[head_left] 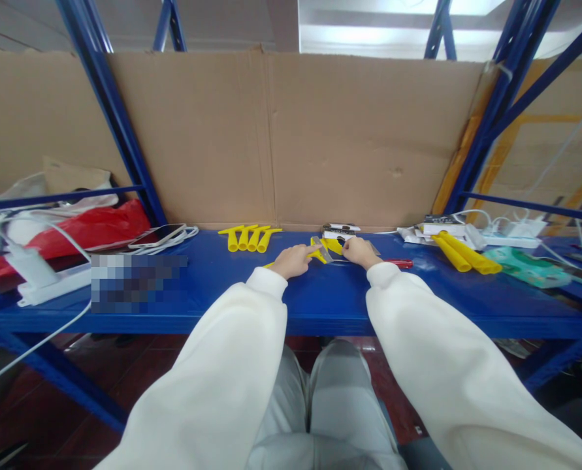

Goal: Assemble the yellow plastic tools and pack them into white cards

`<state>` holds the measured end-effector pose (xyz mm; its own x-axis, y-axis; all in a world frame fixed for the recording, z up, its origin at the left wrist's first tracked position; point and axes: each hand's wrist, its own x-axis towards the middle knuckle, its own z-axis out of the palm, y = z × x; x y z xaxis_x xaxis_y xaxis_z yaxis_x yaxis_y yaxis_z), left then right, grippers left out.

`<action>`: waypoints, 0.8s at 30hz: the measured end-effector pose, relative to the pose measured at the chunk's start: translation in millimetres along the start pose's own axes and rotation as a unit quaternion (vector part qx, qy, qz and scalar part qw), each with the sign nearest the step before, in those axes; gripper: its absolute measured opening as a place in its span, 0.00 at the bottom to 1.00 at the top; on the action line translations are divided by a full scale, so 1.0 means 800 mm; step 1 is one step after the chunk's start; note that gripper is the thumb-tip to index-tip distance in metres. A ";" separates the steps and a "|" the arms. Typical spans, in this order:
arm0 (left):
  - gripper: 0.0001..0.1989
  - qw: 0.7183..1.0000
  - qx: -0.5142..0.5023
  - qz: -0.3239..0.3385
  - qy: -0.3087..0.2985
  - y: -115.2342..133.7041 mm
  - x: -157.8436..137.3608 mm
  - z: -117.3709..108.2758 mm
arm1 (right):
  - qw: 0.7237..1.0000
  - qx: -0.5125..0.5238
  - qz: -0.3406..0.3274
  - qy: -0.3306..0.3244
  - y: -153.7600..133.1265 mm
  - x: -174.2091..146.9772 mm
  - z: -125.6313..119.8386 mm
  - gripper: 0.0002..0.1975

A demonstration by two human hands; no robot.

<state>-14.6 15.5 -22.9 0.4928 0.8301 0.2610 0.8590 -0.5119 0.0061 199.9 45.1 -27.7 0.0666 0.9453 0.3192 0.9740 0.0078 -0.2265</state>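
My left hand [292, 261] is closed around the handle of a yellow T-shaped scraper [316, 253], its index finger stretched towards the head. A greyish flat piece shows at that head. Just right of it, my right hand [362, 251] is closed in a pinch beside the scraper head; what its fingers hold is hidden. Another yellow piece [334, 245] lies between the hands. From beneath my right wrist a red handle [399, 263] sticks out, perhaps joined to the thin metal part near my fingers. Small black-and-white boxes [340, 231] sit behind my hands.
Several yellow T-shaped scrapers [249, 239] lie in a row left of my hands on the blue shelf [251, 307]. Two yellow handles [467, 253] rest at right by a green packet [535, 266]. A phone [157, 235], cables and a white power strip [58, 284] occupy the left. Cardboard [197, 130] closes the back.
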 end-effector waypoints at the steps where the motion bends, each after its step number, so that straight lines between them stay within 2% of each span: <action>1: 0.27 1.000 0.000 -0.001 -0.003 0.000 0.000 0.000 | 1.000 0.013 0.008 0.006 0.001 0.000 -0.001 0.08; 5: 0.28 1.000 0.000 -0.003 -0.010 0.000 0.000 0.000 | 0.992 0.105 0.048 0.057 0.006 0.004 -0.006 0.09; 8: 0.28 1.000 -0.004 -0.002 -0.009 -0.001 0.001 0.000 | 0.969 0.203 0.064 0.126 0.013 0.009 -0.007 0.10; 11: 0.28 1.000 -0.006 -0.002 -0.009 -0.001 0.001 -0.001 | 0.923 0.325 0.084 0.188 0.016 0.015 -0.007 0.10; 13: 0.28 1.000 -0.007 -0.002 -0.011 -0.001 0.001 -0.001 | 0.881 0.418 0.106 0.196 0.014 0.016 -0.006 0.10; 15: 0.28 1.000 -0.009 0.001 -0.010 -0.001 0.001 -0.001 | 0.840 0.496 0.132 0.178 0.009 0.015 -0.006 0.09; 17: 0.28 1.000 -0.010 0.001 -0.007 -0.001 0.001 0.000 | 0.811 0.546 0.160 0.140 0.002 0.011 -0.008 0.08; 21: 0.28 1.000 -0.009 0.000 -0.003 -0.001 0.000 0.000 | 0.773 0.597 0.210 0.034 -0.007 0.001 -0.015 0.08; 24: 0.28 1.000 -0.007 -0.002 -0.003 0.000 0.000 0.000 | 0.746 0.633 0.195 -0.059 -0.007 -0.005 -0.021 0.06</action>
<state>-14.5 15.7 -22.6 0.4899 0.8338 0.2544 0.8592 -0.5112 0.0210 197.5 35.7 -12.5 0.1995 0.9777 -0.0651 -0.1062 -0.0445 -0.9934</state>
